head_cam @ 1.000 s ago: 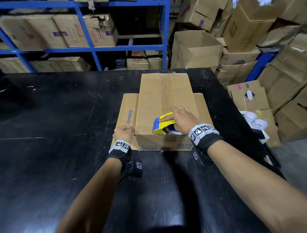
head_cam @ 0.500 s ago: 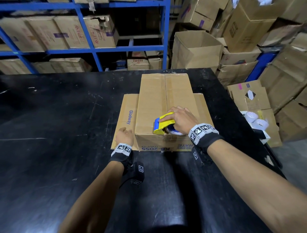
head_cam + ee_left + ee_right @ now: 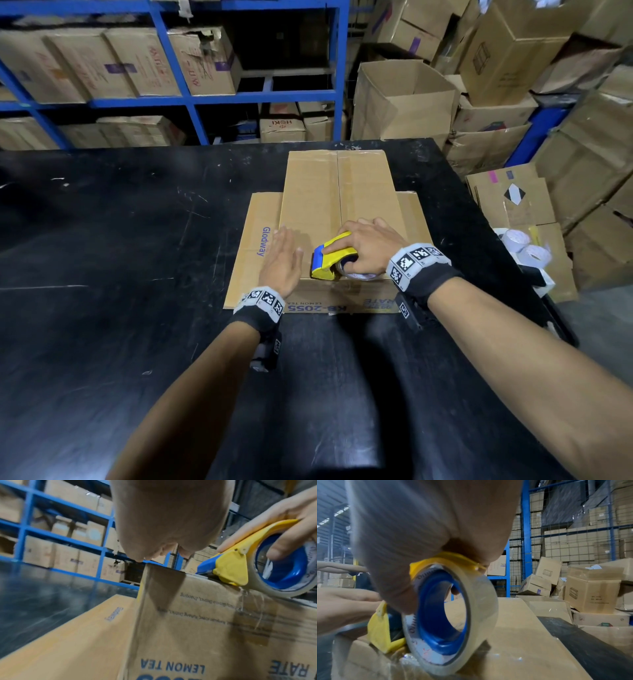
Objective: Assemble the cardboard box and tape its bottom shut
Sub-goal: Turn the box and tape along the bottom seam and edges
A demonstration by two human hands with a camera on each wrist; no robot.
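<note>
A brown cardboard box stands bottom-up on the black table, its closed flaps meeting at a centre seam and its side flaps splayed flat on the table. My right hand grips a yellow-and-blue tape dispenser with a clear tape roll, set on the box's near edge at the seam. A strip of clear tape runs down the near wall. My left hand lies flat with straight fingers on the box top's near left corner, beside the dispenser.
Blue shelving full of cartons lines the far side. Stacked and open cartons crowd the right, with tape rolls on a carton beside the table's right edge.
My left hand rose from the side flap at the box's near left corner and now lies flat on the box top. The right hand and dispenser stayed put.
</note>
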